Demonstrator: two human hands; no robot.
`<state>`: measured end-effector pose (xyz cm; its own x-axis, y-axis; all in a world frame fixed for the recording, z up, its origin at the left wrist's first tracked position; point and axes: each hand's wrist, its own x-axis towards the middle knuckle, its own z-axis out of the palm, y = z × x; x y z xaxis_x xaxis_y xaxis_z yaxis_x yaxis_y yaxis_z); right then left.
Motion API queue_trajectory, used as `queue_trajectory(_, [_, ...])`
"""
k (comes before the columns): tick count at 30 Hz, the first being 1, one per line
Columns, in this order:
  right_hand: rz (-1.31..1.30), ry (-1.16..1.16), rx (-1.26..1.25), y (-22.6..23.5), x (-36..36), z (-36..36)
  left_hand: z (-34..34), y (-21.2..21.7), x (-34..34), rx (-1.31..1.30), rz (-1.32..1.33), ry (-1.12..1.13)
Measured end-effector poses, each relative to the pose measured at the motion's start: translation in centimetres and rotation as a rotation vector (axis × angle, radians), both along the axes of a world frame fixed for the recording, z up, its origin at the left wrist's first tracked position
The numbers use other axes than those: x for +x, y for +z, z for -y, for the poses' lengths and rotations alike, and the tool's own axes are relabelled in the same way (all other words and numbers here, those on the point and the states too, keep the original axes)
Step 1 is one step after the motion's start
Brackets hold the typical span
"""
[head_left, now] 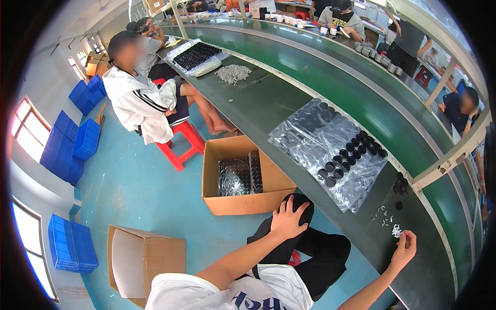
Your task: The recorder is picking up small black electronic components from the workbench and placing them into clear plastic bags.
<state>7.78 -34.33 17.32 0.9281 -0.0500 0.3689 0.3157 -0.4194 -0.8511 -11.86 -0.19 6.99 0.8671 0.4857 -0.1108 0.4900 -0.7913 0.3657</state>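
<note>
My left hand (290, 221) rests on my raised knee in black trousers, its fingers spread and nothing in it. At the right, my right hand (405, 251) is over the dark worktable, fingertips pinched together at the edge of a heap of small white parts (397, 231). Whatever the fingertips hold is too small to make out. More white bits (383, 215) lie scattered just beyond the heap. Farther along sit a loose black disc (399, 205) and a small cluster of black pieces (400, 184). Clear plastic sheets (330, 139) carry rows of round black discs (345, 153).
An open carton (248, 204) with bagged black parts stands left of my knee; another carton (155, 258) is nearer. A seated person (142, 98) on a red stool (181, 144) is farther along. A green conveyor (330, 85) runs behind the table, beside a white post (439, 170).
</note>
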Motion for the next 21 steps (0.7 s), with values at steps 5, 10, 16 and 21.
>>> queue_trajectory(5, [0.002, 0.041, 0.012, -0.52, 0.33, 0.59, 0.10, -0.32, -0.01, 0.013, 0.006, -0.001])
queue_trajectory(10, [0.004, 0.043, 0.000, -0.75, 0.52, 0.77, 0.07, -0.45, 0.05, 0.017, 0.004, 0.001])
queue_trajectory(16, [0.021, 0.022, -0.004, -0.73, 0.74, 0.54, -0.14, -0.08, 0.27, -0.039, 0.008, 0.010])
queue_trajectory(21, [0.026, 0.007, 0.001, -0.64, 0.55, 0.64, 0.01, -0.55, -0.06, -0.004, 0.007, 0.015])
